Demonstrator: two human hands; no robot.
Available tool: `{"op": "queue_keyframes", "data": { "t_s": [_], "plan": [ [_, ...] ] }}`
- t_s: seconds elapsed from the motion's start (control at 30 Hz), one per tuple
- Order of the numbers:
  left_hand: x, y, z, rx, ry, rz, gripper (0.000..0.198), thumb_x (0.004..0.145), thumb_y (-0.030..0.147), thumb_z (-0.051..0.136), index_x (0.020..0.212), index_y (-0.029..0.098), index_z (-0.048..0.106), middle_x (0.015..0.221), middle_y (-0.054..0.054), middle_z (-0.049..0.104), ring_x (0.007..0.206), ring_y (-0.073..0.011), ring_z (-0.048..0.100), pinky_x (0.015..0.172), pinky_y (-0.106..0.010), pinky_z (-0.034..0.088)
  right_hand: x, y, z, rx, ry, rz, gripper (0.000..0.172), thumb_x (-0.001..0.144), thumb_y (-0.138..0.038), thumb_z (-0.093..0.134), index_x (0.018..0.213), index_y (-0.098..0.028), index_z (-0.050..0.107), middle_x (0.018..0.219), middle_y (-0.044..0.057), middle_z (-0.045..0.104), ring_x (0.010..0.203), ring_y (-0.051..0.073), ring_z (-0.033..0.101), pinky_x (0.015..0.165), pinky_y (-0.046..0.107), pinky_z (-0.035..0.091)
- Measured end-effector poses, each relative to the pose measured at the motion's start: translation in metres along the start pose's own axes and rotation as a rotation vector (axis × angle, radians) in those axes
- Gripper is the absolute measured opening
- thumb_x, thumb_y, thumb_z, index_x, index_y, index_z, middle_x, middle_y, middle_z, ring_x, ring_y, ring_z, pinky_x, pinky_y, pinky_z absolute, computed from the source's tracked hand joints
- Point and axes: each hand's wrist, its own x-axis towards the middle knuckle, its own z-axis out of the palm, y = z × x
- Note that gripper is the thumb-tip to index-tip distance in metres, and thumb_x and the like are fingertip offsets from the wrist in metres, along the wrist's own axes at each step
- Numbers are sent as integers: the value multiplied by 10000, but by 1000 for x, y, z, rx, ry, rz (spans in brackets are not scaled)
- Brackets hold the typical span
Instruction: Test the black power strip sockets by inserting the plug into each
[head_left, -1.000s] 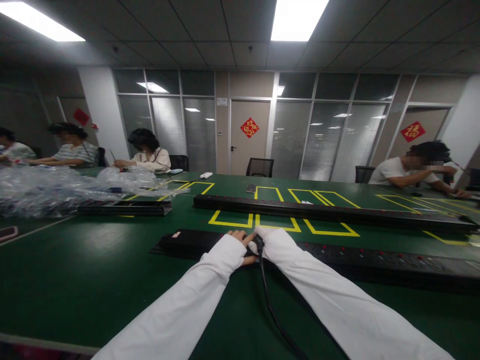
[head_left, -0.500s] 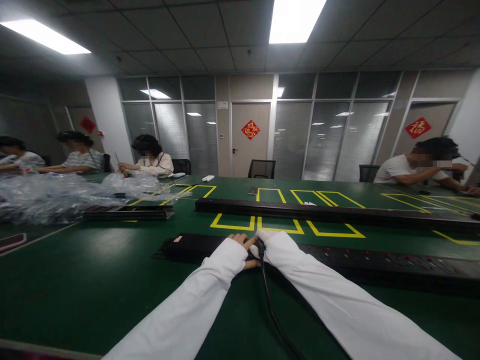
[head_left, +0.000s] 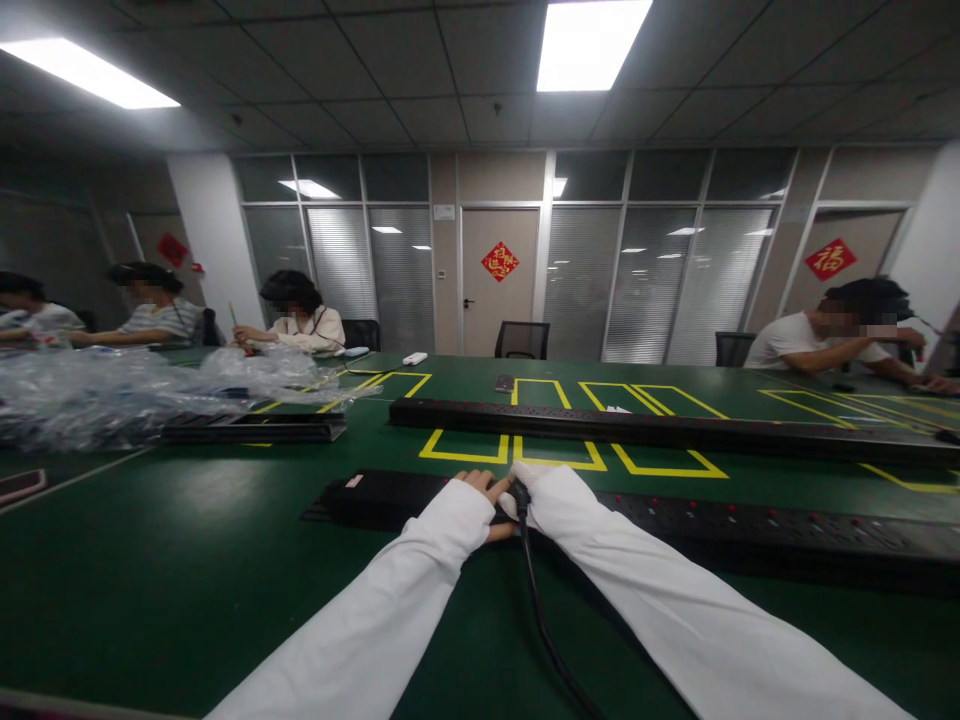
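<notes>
A long black power strip (head_left: 720, 525) with red indicator buttons and a row of sockets lies across the table before me. Over its left half is my left hand (head_left: 484, 492), fingers on top and thumb along the near side, gripping it. My right hand (head_left: 525, 480), in a white glove, is closed on a black power plug (head_left: 518, 492) held against the strip's top. Whether the pins sit in a socket is hidden by my hands. From the plug a black cable (head_left: 541, 620) runs down toward me.
Behind lies a second long black power strip (head_left: 525, 417). At left are crumpled clear plastic bags (head_left: 112, 395), a black metal channel (head_left: 255, 428) and a phone (head_left: 22, 487). Yellow tape outlines (head_left: 667, 470) mark the green table (head_left: 187, 580). Several people sit across the table.
Both hands keep their places on the strip and plug. The view has shifted very slightly.
</notes>
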Motion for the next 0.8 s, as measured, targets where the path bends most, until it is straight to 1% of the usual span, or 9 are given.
{"op": "queue_keyframes", "data": {
  "t_s": [0.13, 0.27, 0.43, 0.57, 0.63, 0.67, 0.7, 0.77, 0.8],
  "plan": [
    [0, 1, -1, 1, 20, -7, 674, 728, 625, 500, 1268, 228, 435, 1053, -99, 562, 967, -286, 527, 828, -395, 394, 0, 3, 1, 14, -5, -5, 243, 793, -415, 478, 898, -213, 563, 779, 17, 625, 659, 139, 548, 590, 217, 371],
    [-2, 3, -5, 9, -20, -15, 667, 733, 611, 510, 1273, 225, 439, 1068, -106, 563, 964, -284, 532, 825, -391, 402, 0, 4, -1, 52, -7, -29, 287, 814, -449, 456, 942, -213, 557, 762, 12, 616, 660, 137, 545, 607, 215, 374],
    [0, 5, -1, 15, 25, -19, 653, 739, 591, 517, 1260, 202, 457, 1075, -114, 573, 980, -289, 538, 857, -399, 393, 1, 5, -1, 40, -38, -35, 271, 796, -442, 476, 908, -206, 546, 742, 11, 605, 640, 132, 531, 577, 210, 356],
    [-3, 5, -2, 32, 37, -60, 734, 740, 573, 520, 1325, 150, 381, 1213, -157, 526, 1099, -314, 488, 951, -444, 330, 1, 7, 2, 28, -22, -26, 292, 813, -474, 451, 898, -208, 534, 743, 15, 600, 623, 126, 517, 570, 210, 345],
    [-17, 9, -6, 87, 88, -118, 809, 713, 566, 551, 1329, 75, 363, 1292, -214, 456, 1183, -365, 412, 988, -501, 277, 1, 7, 2, 22, -35, -20, 301, 816, -490, 443, 897, -214, 531, 729, 11, 596, 620, 127, 518, 561, 212, 336],
    [-30, 13, -7, 114, 110, -139, 830, 685, 562, 581, 1304, 42, 393, 1296, -241, 442, 1191, -399, 392, 975, -527, 284, 1, 6, 2, 19, -49, -19, 308, 815, -500, 444, 906, -219, 531, 723, 8, 595, 622, 130, 520, 557, 214, 332],
    [-46, 18, -7, 114, 137, -140, 783, 682, 539, 591, 1266, 39, 444, 1276, -248, 456, 1166, -416, 410, 950, -543, 309, 1, 6, 1, 15, -60, -20, 317, 811, -511, 449, 921, -225, 532, 725, 5, 598, 628, 134, 524, 556, 218, 328],
    [-86, 33, -5, -54, 132, -27, 527, 760, 487, 526, 1165, 151, 560, 1152, -178, 555, 1015, -364, 526, 809, -512, 432, 0, 5, 1, 4, -56, -2, 337, 804, -532, 461, 947, -236, 534, 740, 0, 605, 638, 138, 529, 561, 225, 324],
    [-108, 42, -2, -216, 86, 91, 404, 802, 462, 488, 1121, 235, 588, 1113, -127, 579, 986, -325, 543, 753, -474, 473, 0, 5, 1, -2, -45, 12, 344, 804, -540, 461, 954, -240, 535, 749, -3, 608, 641, 137, 530, 565, 228, 323]
  ]
}}
